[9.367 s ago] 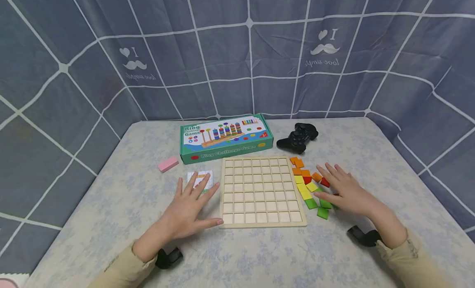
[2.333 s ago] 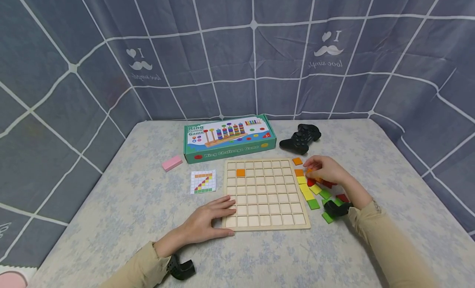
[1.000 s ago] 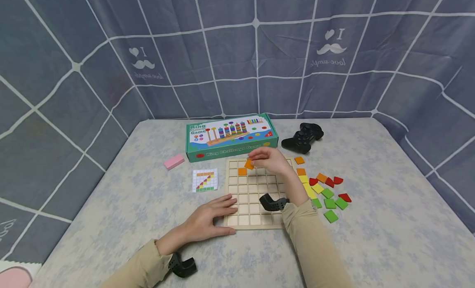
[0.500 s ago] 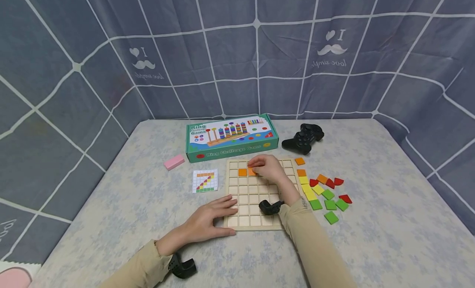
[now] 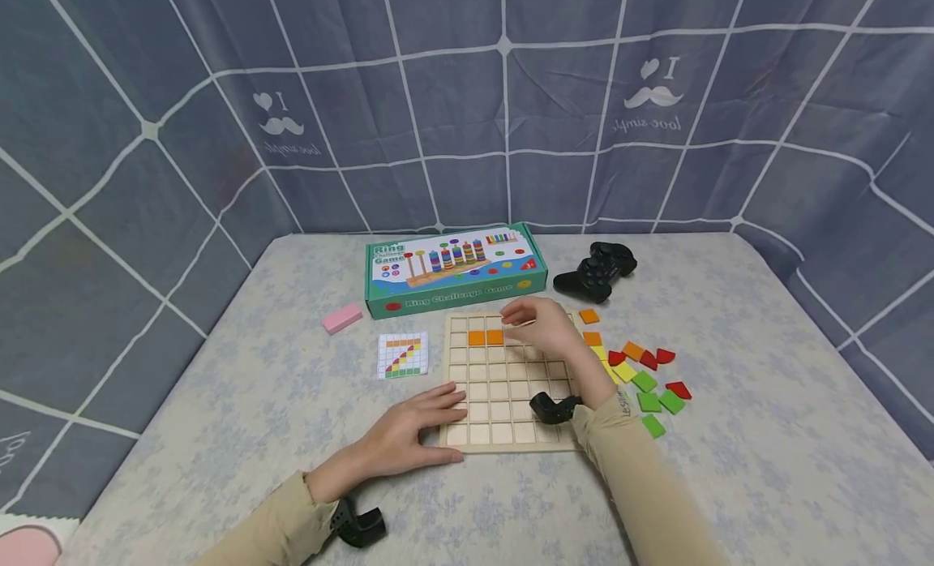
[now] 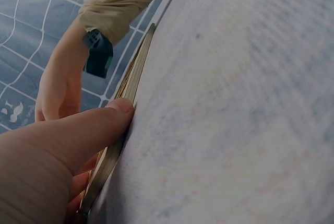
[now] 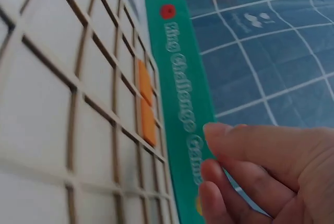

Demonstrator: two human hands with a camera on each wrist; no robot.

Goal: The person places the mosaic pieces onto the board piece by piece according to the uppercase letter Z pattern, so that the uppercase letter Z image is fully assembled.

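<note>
A wooden grid board point(image 5: 477, 433) lies flat on the table. Two orange square tiles point(image 5: 477, 338) point(image 7: 148, 122) sit side by side in its second row from the top. My right hand point(image 5: 547, 331) hovers over the board just right of them; the right wrist view shows its fingers point(image 7: 245, 148) loosely bent, with nothing between them. My left hand point(image 5: 397, 436) rests at the board's lower left, fingers extended over its rim and thumb point(image 6: 104, 125) against the near edge. Left of the board lies a pattern card point(image 5: 403, 356) with a coloured figure on a grid.
Loose orange, yellow, green point(image 5: 649, 401) and red pieces lie right of the board, some hidden by my right arm. Behind it stand a green game box point(image 5: 456, 270) and a black game controller point(image 5: 597, 272). A pink block point(image 5: 342, 319) sits at the left.
My right hand brought a second orange tile from the pile, set it beside the first, let go and drew back slightly right. My left hand moved onto the board's edge earlier and has stayed there.
</note>
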